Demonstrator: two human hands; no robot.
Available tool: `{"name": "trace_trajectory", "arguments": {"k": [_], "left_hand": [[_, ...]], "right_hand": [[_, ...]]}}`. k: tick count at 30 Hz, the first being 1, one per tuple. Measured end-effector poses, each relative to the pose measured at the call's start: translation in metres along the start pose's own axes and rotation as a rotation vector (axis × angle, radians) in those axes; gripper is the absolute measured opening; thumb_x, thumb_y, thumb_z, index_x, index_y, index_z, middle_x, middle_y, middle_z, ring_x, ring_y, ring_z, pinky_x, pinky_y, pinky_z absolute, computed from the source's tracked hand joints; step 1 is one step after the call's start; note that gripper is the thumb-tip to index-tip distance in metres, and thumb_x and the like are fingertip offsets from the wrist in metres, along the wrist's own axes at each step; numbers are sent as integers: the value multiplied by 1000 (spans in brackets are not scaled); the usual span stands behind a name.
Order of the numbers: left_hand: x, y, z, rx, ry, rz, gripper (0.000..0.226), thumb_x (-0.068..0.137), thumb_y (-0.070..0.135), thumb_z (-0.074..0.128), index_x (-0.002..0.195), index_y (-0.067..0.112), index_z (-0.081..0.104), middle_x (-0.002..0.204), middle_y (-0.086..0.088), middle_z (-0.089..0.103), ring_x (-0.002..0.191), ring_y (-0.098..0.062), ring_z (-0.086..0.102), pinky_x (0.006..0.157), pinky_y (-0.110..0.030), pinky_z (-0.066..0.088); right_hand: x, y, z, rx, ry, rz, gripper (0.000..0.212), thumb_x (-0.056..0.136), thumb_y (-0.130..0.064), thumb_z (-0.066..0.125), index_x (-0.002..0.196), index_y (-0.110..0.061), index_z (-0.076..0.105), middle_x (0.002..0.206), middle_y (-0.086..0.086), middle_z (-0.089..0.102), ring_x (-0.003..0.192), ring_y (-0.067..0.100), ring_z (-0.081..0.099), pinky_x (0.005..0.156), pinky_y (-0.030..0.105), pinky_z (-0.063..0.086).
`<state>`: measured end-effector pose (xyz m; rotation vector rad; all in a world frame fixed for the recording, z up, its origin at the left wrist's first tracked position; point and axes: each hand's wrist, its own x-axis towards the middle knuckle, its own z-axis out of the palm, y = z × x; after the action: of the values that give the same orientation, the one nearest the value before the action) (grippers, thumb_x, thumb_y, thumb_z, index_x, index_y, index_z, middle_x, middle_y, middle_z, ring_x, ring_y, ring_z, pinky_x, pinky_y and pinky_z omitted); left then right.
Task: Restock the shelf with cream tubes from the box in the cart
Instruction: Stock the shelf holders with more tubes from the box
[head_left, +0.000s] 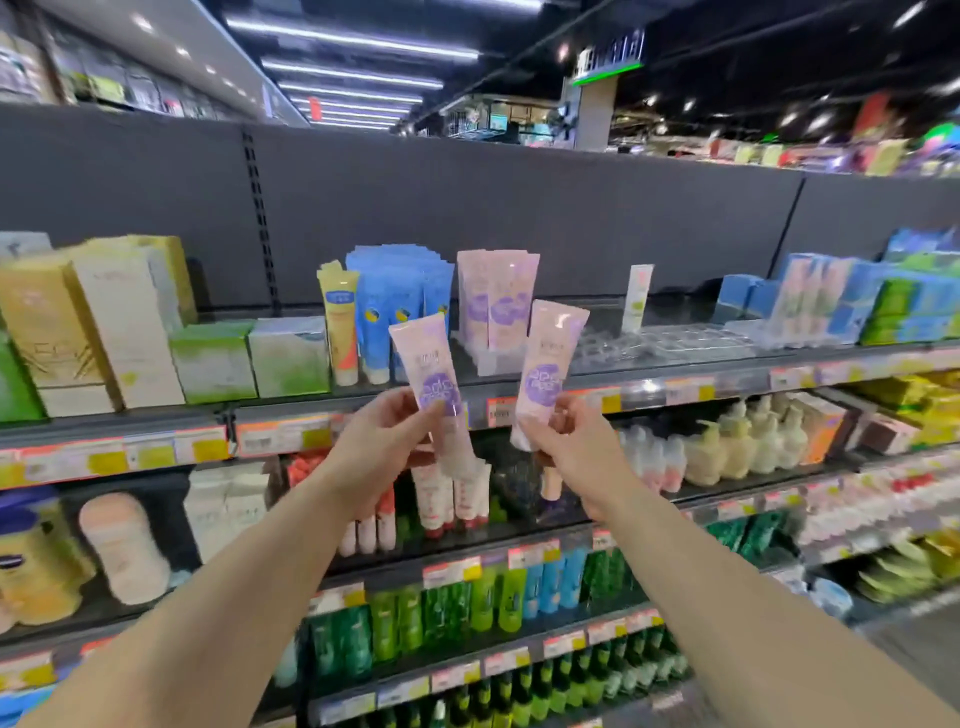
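Two pink cream tubes are being held up in front of the top shelf (675, 371). The left tube (434, 387) is being pinched near its middle by the left hand (382, 441), fingers curled round it, flat crimped end up and leaning left. The right tube (545, 371) is being gripped low down by the right hand (563, 441), tilted slightly right. Each tube is being shown with a purple round label. Just behind, matching pink tubes (496, 306) are being displayed upright on the shelf, beside blue tubes (397, 306).
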<state>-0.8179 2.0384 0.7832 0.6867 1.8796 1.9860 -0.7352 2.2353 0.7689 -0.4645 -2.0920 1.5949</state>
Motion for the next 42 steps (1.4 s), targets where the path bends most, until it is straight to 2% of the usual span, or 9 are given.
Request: {"name": "trace_trajectory", "arguments": {"k": [3,6,9,13,18,27,31,37,42], "left_hand": [[26,8,-1,52,66,114,28,89,31,66,109,12,67,101,-7,75,90,-23,70,79,-35,59],[50,15,-5,52,64,180,37,80,40,69,106,13,67,100,-9,74,96,-33,69,88,-47,57],[73,18,-8,51,41,213,43,75,45,67,107,16,66,99,-4,75,94,-25,71,85,-42,57],[93,14,-14,79,26,221,39,82,38,63,114,16,64,102,-2,75,96,-18,71,80,-31,57],[101,11,-16,96,60,199,42,78,38,63,113,14,63,102,-3,74,96,-17,71,82,-34,58],[100,1,-6,146,100,152,44,78,43,64,113,17,63,103,-2,74,99,-18,70,90,-43,56],[97,0,2,177,105,121,30,88,32,64,113,17,63,103,-3,74,98,-18,70,89,-42,57],[98,3,3,215,115,101,19,93,25,62,112,19,63,100,1,74,95,-13,71,86,-35,58],[101,2,10,251,119,89,23,93,27,62,116,20,61,101,4,74,94,-8,70,82,-28,58]], "right_hand": [[32,-15,-16,-75,110,-71,33,84,-28,74,111,-18,58,95,-1,68,87,17,65,76,28,51],[66,-26,-17,-146,195,-92,38,78,-41,73,107,-20,61,95,-2,70,90,18,66,80,34,53],[97,-35,-3,-208,195,-135,24,86,-28,70,106,-17,63,94,-4,66,88,15,60,69,26,42],[128,-44,23,-245,151,-180,34,89,-19,68,119,-18,52,100,-8,58,90,10,55,73,20,39],[156,-34,43,-437,205,-119,37,89,-38,64,110,-20,39,110,4,61,97,26,59,91,43,47],[169,-32,54,-799,157,-40,28,92,-38,56,101,-16,40,108,9,64,107,33,56,90,40,31],[169,-35,56,-747,170,-7,30,90,-39,59,99,-19,39,106,7,63,107,31,56,92,40,32],[169,-29,51,-629,171,-63,22,89,-25,59,96,-22,39,85,0,57,81,23,51,95,39,30],[168,-22,46,-665,171,-112,9,91,-22,57,100,-21,57,93,1,63,93,27,56,85,35,30]]}}
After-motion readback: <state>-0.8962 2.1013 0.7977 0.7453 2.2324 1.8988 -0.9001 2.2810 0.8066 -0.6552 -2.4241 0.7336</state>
